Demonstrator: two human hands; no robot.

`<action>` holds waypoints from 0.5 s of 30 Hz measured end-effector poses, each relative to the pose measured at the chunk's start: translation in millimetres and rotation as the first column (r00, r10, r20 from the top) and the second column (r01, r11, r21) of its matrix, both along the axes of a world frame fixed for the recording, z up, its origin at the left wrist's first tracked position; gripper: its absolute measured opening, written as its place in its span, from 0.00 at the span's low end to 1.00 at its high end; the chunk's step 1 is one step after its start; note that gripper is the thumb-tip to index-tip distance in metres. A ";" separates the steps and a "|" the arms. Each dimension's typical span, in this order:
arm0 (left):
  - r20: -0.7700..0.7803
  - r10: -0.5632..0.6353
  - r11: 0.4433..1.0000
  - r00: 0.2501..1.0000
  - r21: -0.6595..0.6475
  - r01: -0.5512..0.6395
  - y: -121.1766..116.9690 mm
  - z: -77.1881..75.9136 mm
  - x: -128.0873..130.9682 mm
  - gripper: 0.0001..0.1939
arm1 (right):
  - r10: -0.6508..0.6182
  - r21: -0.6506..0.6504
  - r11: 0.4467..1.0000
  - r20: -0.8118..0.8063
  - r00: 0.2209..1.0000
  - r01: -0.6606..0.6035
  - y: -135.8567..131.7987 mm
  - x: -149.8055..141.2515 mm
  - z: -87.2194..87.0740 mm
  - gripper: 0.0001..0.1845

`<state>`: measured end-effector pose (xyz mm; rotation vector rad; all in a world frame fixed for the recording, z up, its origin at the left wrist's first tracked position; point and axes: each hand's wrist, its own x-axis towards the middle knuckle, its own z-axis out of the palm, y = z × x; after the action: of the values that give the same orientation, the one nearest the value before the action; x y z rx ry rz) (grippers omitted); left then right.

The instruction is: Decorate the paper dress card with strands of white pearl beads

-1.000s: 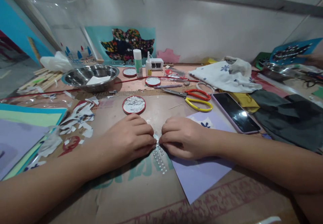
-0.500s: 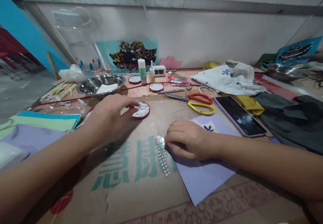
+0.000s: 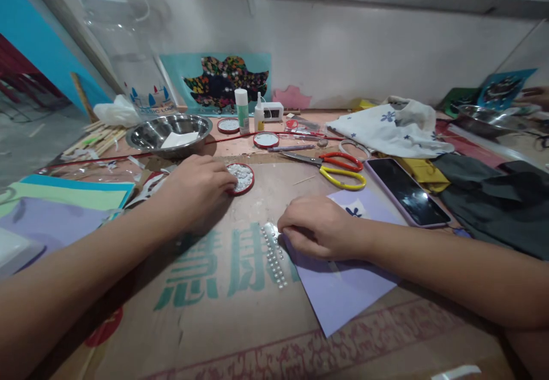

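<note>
My left hand (image 3: 199, 188) has its fingers drawn together at the left edge of a shallow red-rimmed round lid (image 3: 245, 179) full of small white beads. Whatever may be between those fingertips is hidden. My right hand (image 3: 323, 228) is curled over a purple sheet of paper (image 3: 343, 300), its closed fingers at the upper end of a clear strip of stick-on pearls (image 3: 274, 257). The pearl strip lies along the paper's left edge. Behind the right wrist, a white patch with a dark blue flower (image 3: 354, 211) shows on the paper.
Scissors (image 3: 343, 168) with red and yellow handles and a phone (image 3: 405, 191) lie beyond my right hand. A steel bowl (image 3: 141, 137), a glue stick (image 3: 242, 111) and a glue bottle (image 3: 259, 118) stand at the back. White flowered cloth (image 3: 386, 131) is heaped at back right.
My left hand's fingers, apart above the bead lid before, have come down and closed at its left edge. My right hand stays by the pearl strip. The view has tilted slightly.
</note>
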<state>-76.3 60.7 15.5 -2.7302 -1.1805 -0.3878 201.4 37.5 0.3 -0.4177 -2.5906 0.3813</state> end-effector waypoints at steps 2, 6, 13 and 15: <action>-0.114 0.019 1.000 0.993 0.015 -0.017 -0.8 0.3 1.3 0.12 | 0.003 -0.005 1.000 0.011 1.000 -0.003 0.0 -0.1 0.0 0.11; -0.092 0.060 0.994 0.994 0.096 -0.051 0.0 -6.6 -1.2 0.14 | 0.016 -0.015 1.000 0.011 1.000 -0.016 0.5 0.6 -0.5 0.11; -0.019 0.075 0.976 0.997 0.204 -0.070 1.8 -14.6 -4.9 0.16 | 0.046 0.004 0.999 0.004 0.999 -0.046 2.3 1.7 -1.3 0.11; -0.008 0.084 0.974 0.996 0.212 -0.080 1.8 -15.6 -5.1 0.16 | 0.045 0.009 0.999 0.010 0.999 -0.045 3.0 1.8 -3.8 0.11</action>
<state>-81.4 62.5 -0.1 -2.4911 -1.1702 -0.4509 203.2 40.5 -3.5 -0.3601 -2.6141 0.3839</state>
